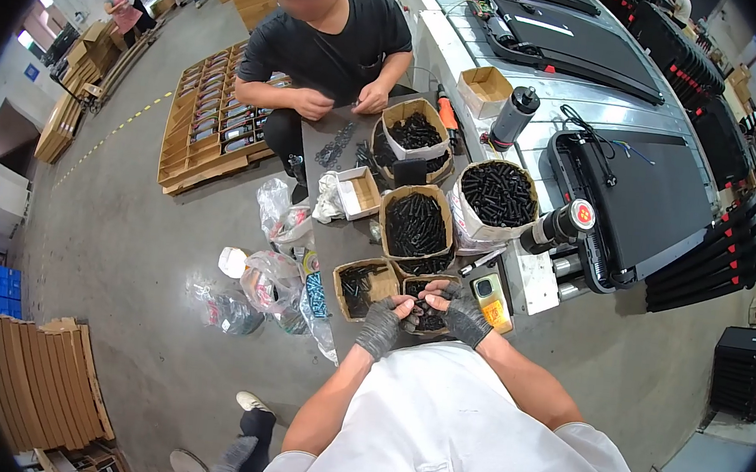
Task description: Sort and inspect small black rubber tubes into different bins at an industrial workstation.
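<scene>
Small black parts sit in a near carton, beneath both hands, at the close end of a grey bench. White tub farther off, heaped with black pieces. Neighbouring carton just left, partly filled. Left hand and right hand: fingers bent, thumbs drawn inward; cannot tell if either grips anything. Phone beside right hand

small black parts lie heaped in an open cardboard box
</scene>
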Motion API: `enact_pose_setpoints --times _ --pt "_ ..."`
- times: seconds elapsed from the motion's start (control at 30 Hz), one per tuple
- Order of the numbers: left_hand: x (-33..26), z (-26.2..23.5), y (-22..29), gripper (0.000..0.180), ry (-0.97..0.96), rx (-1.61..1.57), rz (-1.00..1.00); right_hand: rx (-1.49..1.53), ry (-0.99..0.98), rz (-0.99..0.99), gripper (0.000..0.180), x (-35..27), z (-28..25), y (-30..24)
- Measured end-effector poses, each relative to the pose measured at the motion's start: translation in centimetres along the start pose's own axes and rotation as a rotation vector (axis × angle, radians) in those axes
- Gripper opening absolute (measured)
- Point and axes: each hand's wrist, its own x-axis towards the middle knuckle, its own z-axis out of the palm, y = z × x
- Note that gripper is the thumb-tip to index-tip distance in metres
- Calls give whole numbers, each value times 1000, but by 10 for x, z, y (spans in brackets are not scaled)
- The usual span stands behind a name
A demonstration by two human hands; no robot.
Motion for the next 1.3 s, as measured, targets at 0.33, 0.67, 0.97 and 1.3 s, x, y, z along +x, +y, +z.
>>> enact_pose_setpoints --times 0.33,0.67,0.97,1.3 --pt "1 -8 0 23 -16 -165 -69 -301 42 -18 24 2 -5 3" --pt "-12 -36 -5 16 128 -229 -36 -989 -48 -34 50 33 -64 66" --pt "-12 -42 -15 21 183 -229 -14 -1645 -155 -227 42 44 -27 53" --pt "-14 -31 -8 21 165 -203 -57 -1340 -143 -267 18 53 -53 73"
